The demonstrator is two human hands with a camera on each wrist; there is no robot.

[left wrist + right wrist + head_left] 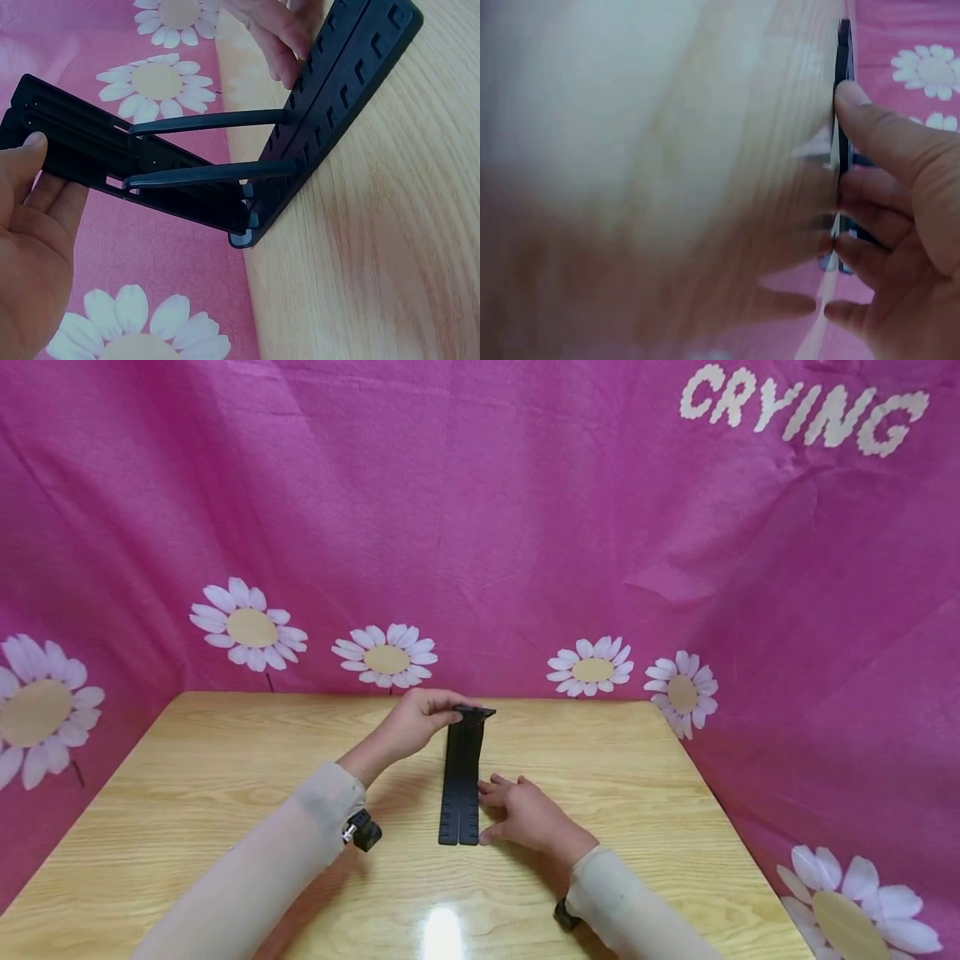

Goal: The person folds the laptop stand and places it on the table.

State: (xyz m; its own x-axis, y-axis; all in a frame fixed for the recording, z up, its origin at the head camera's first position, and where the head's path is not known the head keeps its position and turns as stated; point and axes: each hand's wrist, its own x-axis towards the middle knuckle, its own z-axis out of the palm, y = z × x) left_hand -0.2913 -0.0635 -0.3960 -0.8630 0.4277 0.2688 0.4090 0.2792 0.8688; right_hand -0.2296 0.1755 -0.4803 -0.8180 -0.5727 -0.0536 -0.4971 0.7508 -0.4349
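A black folding stand (459,814) stands in the middle of the wooden table, its notched base flat and its upper panel (90,139) raised at an angle. Two thin struts (210,174) join panel and base in the left wrist view. My left hand (412,725) pinches the panel's free end, thumb on one face and fingers behind. On the other side, my right hand (531,814) rests low on the table, its spread fingers along the base's right edge. In the right wrist view the thumb (853,97) touches that edge.
The table (225,777) meets a pink cloth (480,527) with daisy prints at the back and both sides. A black wrist camera (363,830) sits on the left sleeve, and another (566,914) on the right.
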